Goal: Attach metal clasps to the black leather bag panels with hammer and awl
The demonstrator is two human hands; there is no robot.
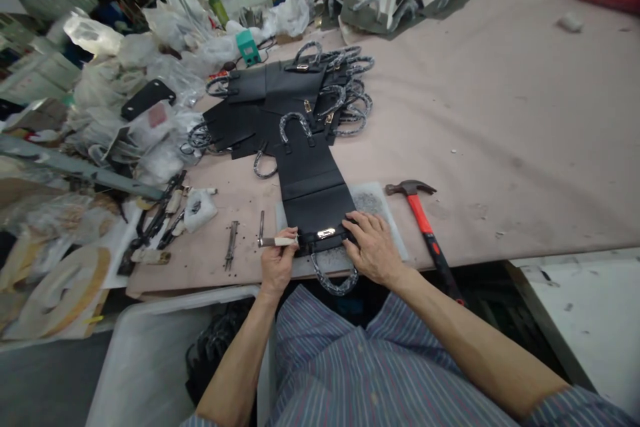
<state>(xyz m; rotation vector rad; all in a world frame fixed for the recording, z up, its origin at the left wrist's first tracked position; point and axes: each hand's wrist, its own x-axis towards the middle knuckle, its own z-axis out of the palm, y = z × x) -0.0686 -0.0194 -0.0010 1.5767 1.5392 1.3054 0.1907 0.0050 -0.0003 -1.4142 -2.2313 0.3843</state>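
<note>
The left hand (277, 267) grips a tool (271, 241). The right hand (376, 250) lies open on a black bag piece (319, 205), beside a hammer (420, 213).

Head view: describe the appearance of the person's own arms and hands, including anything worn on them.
The left hand and right hand are ungloved, with no watch visible on either wrist. Both forearms are bare. The right sleeve is blue-grey with stripes, like the shirt. Any rings are too small to tell.
</note>
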